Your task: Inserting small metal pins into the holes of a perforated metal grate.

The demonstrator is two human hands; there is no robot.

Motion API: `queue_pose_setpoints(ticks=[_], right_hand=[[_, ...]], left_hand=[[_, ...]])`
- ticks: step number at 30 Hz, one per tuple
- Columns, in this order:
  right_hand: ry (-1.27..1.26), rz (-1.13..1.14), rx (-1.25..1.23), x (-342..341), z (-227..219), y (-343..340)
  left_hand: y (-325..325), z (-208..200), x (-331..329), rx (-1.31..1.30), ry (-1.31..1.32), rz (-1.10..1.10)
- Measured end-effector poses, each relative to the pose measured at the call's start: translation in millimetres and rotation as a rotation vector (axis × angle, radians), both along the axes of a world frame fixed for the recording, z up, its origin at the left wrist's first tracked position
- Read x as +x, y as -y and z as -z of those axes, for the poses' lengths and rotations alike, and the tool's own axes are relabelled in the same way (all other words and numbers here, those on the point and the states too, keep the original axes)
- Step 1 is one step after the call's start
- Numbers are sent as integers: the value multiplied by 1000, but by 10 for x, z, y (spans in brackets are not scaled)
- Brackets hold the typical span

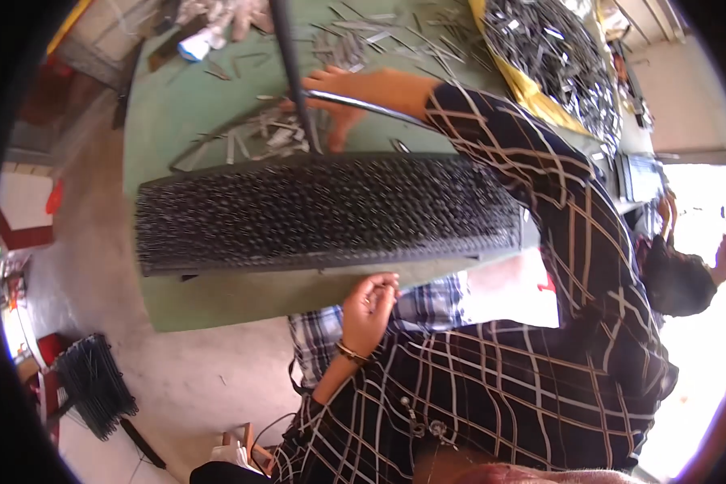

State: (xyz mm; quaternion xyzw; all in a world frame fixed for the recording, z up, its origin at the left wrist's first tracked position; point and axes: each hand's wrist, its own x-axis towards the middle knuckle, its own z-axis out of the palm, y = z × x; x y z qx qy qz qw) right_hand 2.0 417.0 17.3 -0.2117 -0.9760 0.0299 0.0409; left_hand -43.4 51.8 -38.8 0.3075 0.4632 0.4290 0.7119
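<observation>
A long dark block (323, 214), its top packed with rows of small upright pieces, lies across the green table (218, 302). My left hand (367, 315) is at the table's near edge, in front of the block, with its fingers curled in; what they hold, if anything, is too small to tell. Beyond the block, my right hand (339, 97) reaches over the table with fingers apart, beside loose thin metal strips (278, 133). A dark upright bar (290, 73) and a shiny metal rod (367, 105) partly cover that hand.
A yellow sack (532, 101) full of metal strips (548, 44) sits at the far right. More strips (379, 36) and a pale glove (218, 24) lie at the back. A dark rack (97, 387) stands at lower left. Another person (678, 278) is at the right.
</observation>
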Motion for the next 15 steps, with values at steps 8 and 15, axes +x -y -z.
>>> queue_pose_setpoints(ticks=[8, 15], right_hand=[[34, 29, -110, -303, -128, -16], [132, 136, -270, 28, 123, 147]], left_hand=[[3, -194, -167, -12, 10, 15], [-41, -215, -176, -34, 9, 14]])
